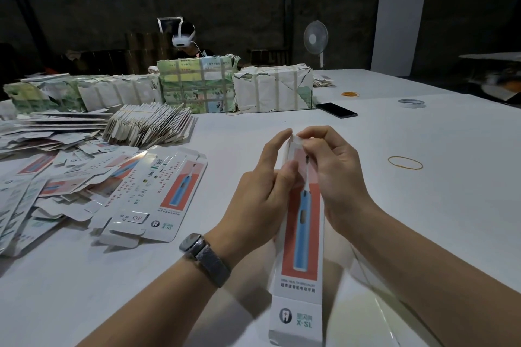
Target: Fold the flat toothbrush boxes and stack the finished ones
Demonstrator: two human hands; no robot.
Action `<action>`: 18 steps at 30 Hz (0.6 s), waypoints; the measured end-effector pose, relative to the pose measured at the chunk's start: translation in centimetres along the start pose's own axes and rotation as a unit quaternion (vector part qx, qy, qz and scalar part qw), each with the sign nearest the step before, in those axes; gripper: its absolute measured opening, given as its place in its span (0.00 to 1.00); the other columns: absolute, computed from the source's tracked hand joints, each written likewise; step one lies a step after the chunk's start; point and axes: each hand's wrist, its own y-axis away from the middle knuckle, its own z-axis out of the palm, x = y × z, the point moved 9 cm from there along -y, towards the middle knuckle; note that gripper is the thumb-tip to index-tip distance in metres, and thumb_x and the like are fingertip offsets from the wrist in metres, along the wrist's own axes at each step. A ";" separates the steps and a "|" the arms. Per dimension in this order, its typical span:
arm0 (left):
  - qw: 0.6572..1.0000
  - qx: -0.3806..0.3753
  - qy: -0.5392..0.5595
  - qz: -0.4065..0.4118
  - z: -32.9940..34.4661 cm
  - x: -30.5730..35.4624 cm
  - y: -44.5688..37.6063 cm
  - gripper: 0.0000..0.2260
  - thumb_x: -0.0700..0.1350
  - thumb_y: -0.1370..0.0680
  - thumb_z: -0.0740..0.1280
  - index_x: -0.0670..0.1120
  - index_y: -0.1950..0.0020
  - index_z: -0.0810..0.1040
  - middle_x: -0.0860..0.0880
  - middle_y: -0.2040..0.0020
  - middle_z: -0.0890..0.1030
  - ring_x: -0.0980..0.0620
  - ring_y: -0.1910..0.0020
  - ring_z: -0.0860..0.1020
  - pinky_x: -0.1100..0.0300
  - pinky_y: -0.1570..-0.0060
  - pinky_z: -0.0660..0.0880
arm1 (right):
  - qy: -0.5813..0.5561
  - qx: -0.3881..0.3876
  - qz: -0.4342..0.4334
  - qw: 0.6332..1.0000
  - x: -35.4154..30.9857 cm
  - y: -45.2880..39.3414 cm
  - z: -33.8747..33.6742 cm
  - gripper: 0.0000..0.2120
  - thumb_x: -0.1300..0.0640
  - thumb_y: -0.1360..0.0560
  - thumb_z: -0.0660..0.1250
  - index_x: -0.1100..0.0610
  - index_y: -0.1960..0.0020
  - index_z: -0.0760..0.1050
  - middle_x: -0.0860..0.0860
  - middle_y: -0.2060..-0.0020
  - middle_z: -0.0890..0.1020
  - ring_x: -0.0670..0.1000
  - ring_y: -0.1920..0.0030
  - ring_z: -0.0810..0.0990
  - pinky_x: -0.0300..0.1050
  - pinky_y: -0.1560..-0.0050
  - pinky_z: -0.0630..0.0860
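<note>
I hold a long white toothbrush box point(301, 251) upright above the white table point(423, 205); its front shows a blue toothbrush on a red panel. My left hand point(262, 191) grips the box's left side near the top, fingers curled round it. My right hand point(329, 172) pinches the small flap at the box's top end. The bottom flap hangs open towards me. A flat unfolded box point(158, 194) lies on the table to the left, with a loose heap of flat boxes point(50, 186) beyond it.
A banded bundle of flat boxes point(149, 124) lies at the back left, wrapped paper bales point(197, 84) behind it. A black phone point(337, 110), a tape roll point(411, 103) and rubber bands point(405, 162) lie to the right. A person sits behind the bales; a fan point(315, 38) stands beyond.
</note>
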 end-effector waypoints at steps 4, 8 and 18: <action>1.000 -0.003 -0.008 0.006 0.1 0.1 0.0 0.17 0.64 0.22 0.52 0.77 0.34 0.52 0.69 0.54 0.81 0.65 0.56 0.83 0.73 0.61 0.77 | -0.025 -0.010 -0.002 1.000 -0.3 -0.2 0.2 0.20 0.63 0.19 0.60 0.46 0.65 0.78 0.46 0.66 0.78 0.47 0.63 0.75 0.40 0.63 0.76; 1.000 -0.003 -0.010 0.012 0.1 0.2 0.0 0.15 0.66 0.21 0.52 0.76 0.35 0.56 0.71 0.54 0.81 0.64 0.57 0.84 0.71 0.62 0.78 | -0.019 -0.027 -0.012 0.999 -0.4 -0.1 0.4 0.23 0.63 0.18 0.58 0.45 0.66 0.78 0.46 0.66 0.78 0.47 0.63 0.76 0.40 0.62 0.77; 0.998 0.050 0.020 0.013 -1.8 -0.2 -0.4 0.10 0.57 0.19 0.54 0.65 0.38 0.62 0.65 0.58 0.83 0.57 0.62 0.85 0.65 0.66 0.79 | 0.012 -0.060 -0.026 0.998 0.7 0.2 0.6 0.09 0.47 0.27 0.61 0.40 0.47 0.70 0.55 0.55 0.79 0.49 0.60 0.83 0.43 0.56 0.82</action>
